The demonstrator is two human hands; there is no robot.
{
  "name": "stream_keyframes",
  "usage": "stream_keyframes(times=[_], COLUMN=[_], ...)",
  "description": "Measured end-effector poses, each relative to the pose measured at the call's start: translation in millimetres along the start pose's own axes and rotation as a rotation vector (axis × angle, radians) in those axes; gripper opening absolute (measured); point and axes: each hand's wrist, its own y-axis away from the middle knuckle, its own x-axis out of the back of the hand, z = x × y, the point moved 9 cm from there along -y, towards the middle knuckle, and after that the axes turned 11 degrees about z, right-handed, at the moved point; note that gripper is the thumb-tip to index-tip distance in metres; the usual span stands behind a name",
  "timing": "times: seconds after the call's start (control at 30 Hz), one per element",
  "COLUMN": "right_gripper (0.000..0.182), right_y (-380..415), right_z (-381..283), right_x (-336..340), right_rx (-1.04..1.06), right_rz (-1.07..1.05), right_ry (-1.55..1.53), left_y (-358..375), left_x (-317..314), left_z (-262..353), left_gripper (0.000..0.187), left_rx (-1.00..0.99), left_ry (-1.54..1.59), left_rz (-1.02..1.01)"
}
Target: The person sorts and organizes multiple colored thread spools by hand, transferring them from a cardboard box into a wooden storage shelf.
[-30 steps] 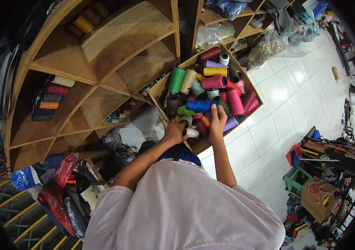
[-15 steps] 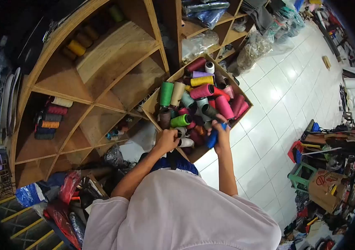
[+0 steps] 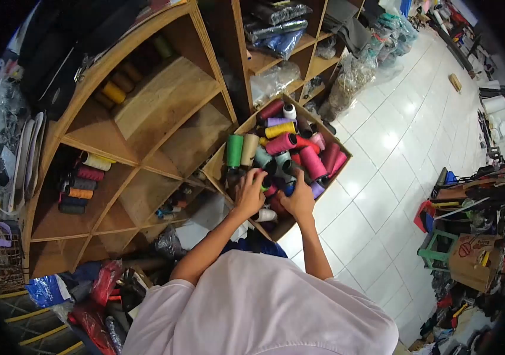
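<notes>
An open cardboard box [image 3: 288, 224] packed with several coloured thread spools lies in front of me on the floor, against a wooden shelf unit [image 3: 146, 118]. My left hand [image 3: 249, 193] is down in the near part of the box, fingers curled over a green spool [image 3: 262, 187]. My right hand [image 3: 298, 199] is close beside it and grips a blue spool [image 3: 288, 189] low among the others. Green, beige, pink and yellow spools [image 3: 281, 143] lie loose behind my hands.
The shelf holds a stack of spools [image 3: 81, 183] in a left compartment and yellow ones [image 3: 113, 92] higher up. Plastic bags [image 3: 92, 290] crowd the lower left. White tiled floor [image 3: 383, 177] spreads to the right, with a green stool [image 3: 436, 251] and a carton [image 3: 471, 260].
My right hand lifted the blue spool out of the pile and brought it down to the near side. My left hand moved up from the box edge onto the green spool.
</notes>
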Motion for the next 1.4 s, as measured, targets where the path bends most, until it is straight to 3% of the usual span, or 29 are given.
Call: stream_keyframes(times=[0.03, 0.13, 0.2, 0.23, 0.27, 0.4, 0.47, 0.5, 0.53, 0.6, 0.77, 0.83, 0.87, 0.93, 1.0, 1.13, 1.17, 1.27, 1.37, 1.4], right_gripper=[0.096, 0.105, 0.109, 0.109, 0.109, 0.088, 0.084, 0.081, 0.081, 0.081, 0.087, 0.086, 0.085, 0.091, 0.091, 0.091, 0.094, 0.097, 0.098, 0.098], right_y=[-6, -21, -33, -35, -30, -37, -26, -19, -16, -1, 34, 46, 51, 60, 78, 87, 90, 95, 91, 91], right_z=[4, 11, 13, 19, 24, 29, 39, 39, 40, 37, 22, 25, 23, 24, 42, 53, 67, 65, 48, 38], right_x=[-3, -12, -20, -28, -38, -45, -51, -56, -53, -57, -40, -39, -38, -44, -53, -72, -82, -79, -74, -66], right_rx=[0.025, 0.076, 0.159, 0.005, -0.159, -0.077, -0.178, -0.269, -0.273, -0.313, -0.408, -0.417, -0.410, -0.302, -0.519, -0.416, -0.428, -0.462, -0.416, -0.406], right_rz=[-0.007, 0.002, 0.001, -0.126, -0.255, -0.122, -0.193, -0.266, -0.254, -0.358, -0.457, -0.464, -0.476, -0.498, -0.491, -0.517, -0.552, -0.545, -0.592, -0.581], right_ry=[-0.024, -0.110, -0.215, -0.303, -0.389, -0.385, -0.508, -0.633, -0.635, -0.839, -0.979, -0.946, -0.948, -0.903, -0.898, -0.960, -0.899, -0.939, -0.913, -0.909], left_y=[-3, 2, 3, 6, 7, -5, -13, -21, -28, -52, -117, -131, -130, -105, -80, -60, -55, -48, -46, -43], left_x=[-7, -41, -43, -46, -45, -31, -19, -18, -23, -17, -7, -27, -26, -58, -97, -143, -144, -119, -89, -59], left_z=[3, -10, -13, -17, -17, -8, -3, -9, -8, -18, 27, 58, 71, 111, 121, 90, 86, 83, 80, 88], left_gripper=[0.067, 0.065, 0.064, 0.064, 0.064, 0.059, 0.053, 0.047, 0.047, 0.041, 0.050, 0.061, 0.061, 0.065, 0.070, 0.058, 0.053, 0.041, 0.042, 0.041], left_rx=[-0.045, -0.013, 0.037, 0.085, 0.086, 0.041, 0.038, 0.020, 0.010, 0.140, 0.076, 0.007, 0.000, -0.261, -0.316, 0.012, -0.001, -0.043, 0.036, 0.088], left_ry=[-0.034, -0.178, -0.170, -0.159, -0.162, -0.131, 0.015, 0.106, 0.109, 0.307, 0.269, 0.411, 0.412, -0.153, -0.274, -0.177, -0.131, -0.040, 0.200, 0.260], left_rz=[-0.048, -0.303, -0.329, -0.384, -0.376, -0.303, -0.170, -0.004, -0.011, 0.187, 0.162, -0.117, -0.115, -0.435, -0.614, -0.619, -0.554, -0.407, -0.416, -0.534])
